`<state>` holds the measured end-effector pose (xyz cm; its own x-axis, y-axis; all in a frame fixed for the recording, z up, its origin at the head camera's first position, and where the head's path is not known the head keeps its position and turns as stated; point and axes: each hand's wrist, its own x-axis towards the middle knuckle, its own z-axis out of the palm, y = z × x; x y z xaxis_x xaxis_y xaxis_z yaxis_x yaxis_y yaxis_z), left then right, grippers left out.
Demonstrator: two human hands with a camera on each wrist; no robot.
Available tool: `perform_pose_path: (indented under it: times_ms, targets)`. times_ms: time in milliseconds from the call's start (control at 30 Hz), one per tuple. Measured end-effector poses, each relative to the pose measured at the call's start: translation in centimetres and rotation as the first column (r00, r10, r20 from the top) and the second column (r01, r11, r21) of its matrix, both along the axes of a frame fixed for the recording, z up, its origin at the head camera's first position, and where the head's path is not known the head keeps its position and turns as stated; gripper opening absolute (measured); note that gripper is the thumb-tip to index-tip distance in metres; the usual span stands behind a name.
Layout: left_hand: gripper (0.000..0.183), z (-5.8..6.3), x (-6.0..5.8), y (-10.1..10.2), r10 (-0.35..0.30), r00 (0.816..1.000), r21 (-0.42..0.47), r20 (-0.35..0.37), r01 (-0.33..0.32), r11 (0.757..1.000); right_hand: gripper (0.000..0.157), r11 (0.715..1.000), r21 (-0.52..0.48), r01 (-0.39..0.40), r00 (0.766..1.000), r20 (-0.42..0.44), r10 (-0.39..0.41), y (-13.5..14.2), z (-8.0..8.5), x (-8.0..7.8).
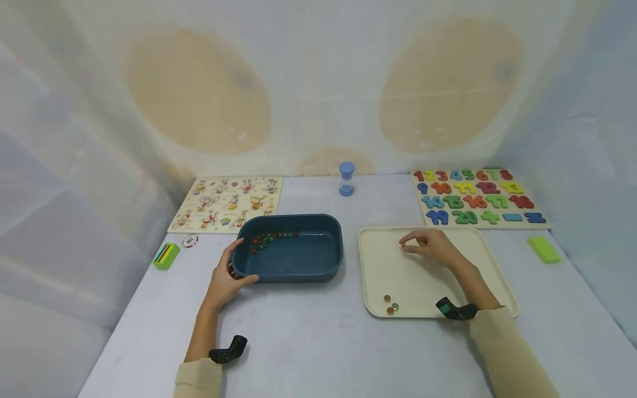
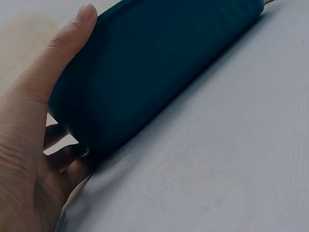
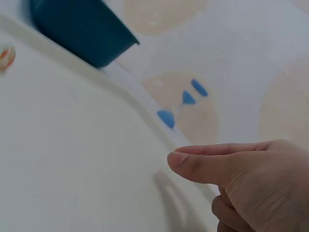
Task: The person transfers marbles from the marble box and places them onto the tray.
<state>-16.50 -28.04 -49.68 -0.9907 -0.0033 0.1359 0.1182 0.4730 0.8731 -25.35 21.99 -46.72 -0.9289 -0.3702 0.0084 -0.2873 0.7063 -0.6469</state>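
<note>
My left hand (image 1: 224,283) grips the left end of a dark blue plastic tub (image 1: 293,271), thumb at its near corner and fingers along its side. In the left wrist view the thumb (image 2: 72,41) presses the tub's outer wall (image 2: 145,72). Inside the tub, several red and green glass marbles (image 1: 264,239) are gathered at the left and back. Above a cream tray (image 1: 368,276), my right hand (image 1: 433,246) pinches a small reddish marble (image 1: 403,245) between thumb and forefinger; the right wrist view hides it. Three marbles (image 1: 390,310) lie near the tray's front left corner.
A picture puzzle board (image 1: 191,213) lies behind the tub, left. A number puzzle board (image 1: 475,202) lies behind the tray. A blue sand timer (image 1: 346,179) stands at the back. Left are a green box (image 1: 166,256) and a chip (image 1: 190,240); right, a green block (image 1: 544,250).
</note>
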Motion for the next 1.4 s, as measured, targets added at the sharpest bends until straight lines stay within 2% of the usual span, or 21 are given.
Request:
perform_pose_path:
  times_ms: [100, 200, 300, 367, 467, 567, 633, 700, 800, 867, 967, 1100, 1200, 1400]
  targets:
    - [0.09, -0.2, 0.1, 0.0, 0.003, 1.0, -0.006, -0.019, -0.003, 1.0, 0.02, 0.999, 0.014, 0.031, 0.999, 0.04, -0.032, 1.0, -1.3, 0.3]
    - [0.09, -0.2, 0.2, 0.0, 0.012, 1.0, -0.01, -0.026, -0.012, 1.0, 0.022, 0.999, 0.016, 0.043, 0.999, 0.027, -0.043, 1.3, -1.7, 0.4]
    - [0.09, -0.2, 0.4, 0.0, 0.01, 1.0, -0.014, -0.025, -0.01, 1.0, 0.028, 0.999, -0.027, 0.021, 1.0, -0.021, -0.022, 0.7, -1.0, 0.3]
    - [0.089, -0.3, 0.5, 0.0, 0.008, 1.0, -0.016, -0.021, -0.008, 1.0, 0.032, 0.997, -0.076, -0.002, 0.998, -0.055, -0.002, -0.5, 0.2, 0.1]
    - [0.089, -0.3, 0.6, 0.0, 0.016, 1.0, -0.018, -0.015, -0.016, 1.0, 0.032, 0.984, -0.163, -0.07, 0.994, -0.09, 0.056, -3.7, 2.6, -0.5]
    - [0.089, -0.3, 0.7, -0.1, 0.027, 1.0, -0.022, -0.008, -0.028, 0.999, 0.028, 0.961, -0.223, -0.163, 0.981, -0.14, 0.134, -8.5, 4.9, -1.5]
    - [0.089, -0.4, 0.7, -0.1, 0.028, 1.0, -0.021, -0.005, -0.028, 0.999, 0.025, 0.943, -0.237, -0.232, 0.966, -0.171, 0.195, -12.0, 5.8, -2.4]
    - [0.089, -0.3, 0.6, -0.1, 0.029, 1.0, -0.023, -0.004, -0.029, 0.999, 0.024, 0.924, -0.238, -0.298, 0.948, -0.182, 0.259, -15.3, 6.1, -3.2]
    - [0.089, -0.3, 0.5, -0.1, 0.028, 1.0, -0.026, -0.004, -0.028, 0.999, 0.027, 0.91, -0.189, -0.369, 0.926, -0.156, 0.343, -19.5, 5.5, -4.3]
    - [0.089, -0.3, 0.4, -0.1, 0.026, 1.0, -0.029, -0.005, -0.026, 0.999, 0.03, 0.913, -0.138, -0.384, 0.922, -0.107, 0.372, -21.6, 4.8, -4.8]
    - [0.09, -0.2, 0.2, 0.0, 0.018, 1.0, -0.033, -0.003, -0.018, 0.999, 0.032, 0.928, -0.048, -0.37, 0.929, -0.027, 0.369, -23.5, 3.7, -5.2]
    - [0.091, 0.0, 0.1, 0.0, 0.022, 1.0, -0.04, -0.005, -0.022, 0.999, 0.031, 0.938, 0.063, -0.341, 0.94, 0.032, 0.34, -24.7, 2.6, -5.3]
    - [0.091, 0.1, 0.1, 0.0, 0.021, 1.0, -0.045, -0.019, -0.022, 0.999, 0.028, 0.932, 0.135, -0.337, 0.941, 0.024, 0.337, -25.1, 2.0, -5.5]
    - [0.09, -0.1, 0.0, 0.0, 0.004, 0.999, -0.039, -0.034, -0.006, 0.999, 0.023, 0.923, 0.21, -0.323, 0.946, 0.031, 0.324, -25.4, 1.2, -5.5]
